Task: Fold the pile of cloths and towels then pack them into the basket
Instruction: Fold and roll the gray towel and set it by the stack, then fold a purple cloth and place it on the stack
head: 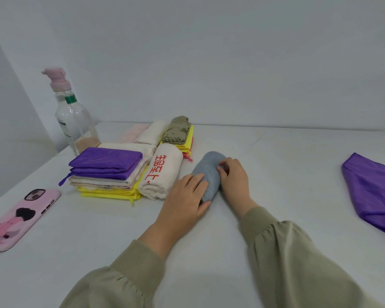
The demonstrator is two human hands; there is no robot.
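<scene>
Single cam, head-worn, wide-angle, aimed fwd & down across a white table (276,165). Close range: both sleeves (298,263) come in from the bottom edge, and left hand (183,196) & right hand (233,177) meet on a grey towel roll (209,174) approx mid-frame. Table's far edge runs across at about mid-height; wall (209,63) fills the top half. Phone (20,218) sits near the left edge; purple cloth (373,192) is cut off by the right edge.

Grey towel (209,167) rolled beside folded stack (107,162); purple cloth (373,192) loose.

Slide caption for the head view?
Rolled grey towel held by left hand and right hand beside folded stacks; purple cloth at right.
</scene>
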